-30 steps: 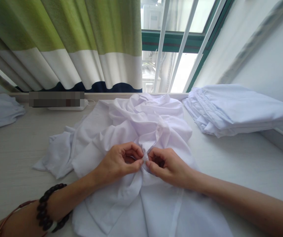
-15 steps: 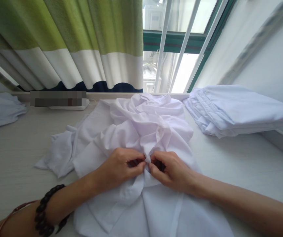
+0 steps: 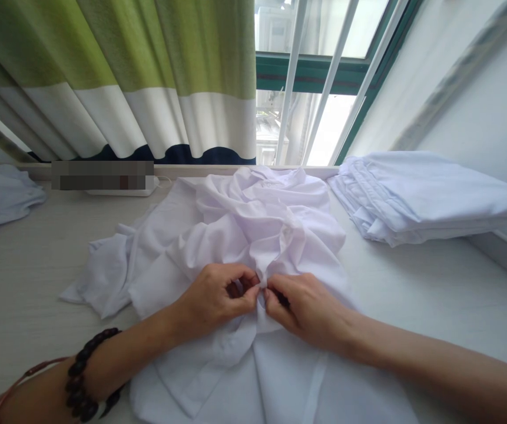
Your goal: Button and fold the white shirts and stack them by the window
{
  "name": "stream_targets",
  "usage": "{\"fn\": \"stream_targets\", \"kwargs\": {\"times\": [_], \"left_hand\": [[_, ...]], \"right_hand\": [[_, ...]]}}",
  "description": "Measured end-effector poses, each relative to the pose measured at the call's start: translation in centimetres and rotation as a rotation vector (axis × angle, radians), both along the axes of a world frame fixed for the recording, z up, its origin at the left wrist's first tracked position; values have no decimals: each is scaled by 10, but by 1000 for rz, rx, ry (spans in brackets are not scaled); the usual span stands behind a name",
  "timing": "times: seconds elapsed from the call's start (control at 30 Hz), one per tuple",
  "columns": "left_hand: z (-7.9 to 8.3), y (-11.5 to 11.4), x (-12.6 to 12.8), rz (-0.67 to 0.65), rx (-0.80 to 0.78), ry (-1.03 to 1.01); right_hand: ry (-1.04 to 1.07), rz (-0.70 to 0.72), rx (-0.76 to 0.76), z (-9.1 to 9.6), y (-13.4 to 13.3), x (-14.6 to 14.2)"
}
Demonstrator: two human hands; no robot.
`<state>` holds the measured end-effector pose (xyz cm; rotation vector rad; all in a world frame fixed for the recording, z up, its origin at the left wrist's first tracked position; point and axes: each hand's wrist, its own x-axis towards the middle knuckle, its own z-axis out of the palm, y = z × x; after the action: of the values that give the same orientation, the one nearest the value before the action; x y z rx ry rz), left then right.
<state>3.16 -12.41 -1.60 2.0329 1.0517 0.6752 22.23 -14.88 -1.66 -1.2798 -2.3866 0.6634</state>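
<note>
A rumpled white shirt (image 3: 227,241) lies spread on the table, its collar toward the window. At the front placket, my left hand (image 3: 220,294) pinches the fabric between thumb and fingers. Close against it from the right, my right hand (image 3: 306,309) also grips the placket with thumb and forefinger. The cloth is bunched where the fingertips nearly meet, and any button there is hidden. One sleeve (image 3: 107,271) sprawls out to the left. A dark bead bracelet circles my left wrist.
Folded white garments (image 3: 430,194) are stacked at the right by the wall. Another white cloth (image 3: 1,194) lies at the far left. A white object (image 3: 125,192), partly blurred out, sits by the sill under the green and white curtain (image 3: 147,76). The pale tabletop (image 3: 23,271) extends on both sides.
My right hand has shifted slightly left, its fingertips closing in on the left ones at the placket. The shirt otherwise lies nearly the same.
</note>
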Motion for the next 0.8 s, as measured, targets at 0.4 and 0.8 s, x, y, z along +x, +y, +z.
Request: {"fn": "stream_targets", "kwargs": {"times": [0.4,0.8], "left_hand": [[6,0,-2,-59,-15,36],[0,8,-9,-131,-551,-227]], "right_hand": [[-16,21,89,-8,-1,0],[189,181,-110,4,3,6]]}}
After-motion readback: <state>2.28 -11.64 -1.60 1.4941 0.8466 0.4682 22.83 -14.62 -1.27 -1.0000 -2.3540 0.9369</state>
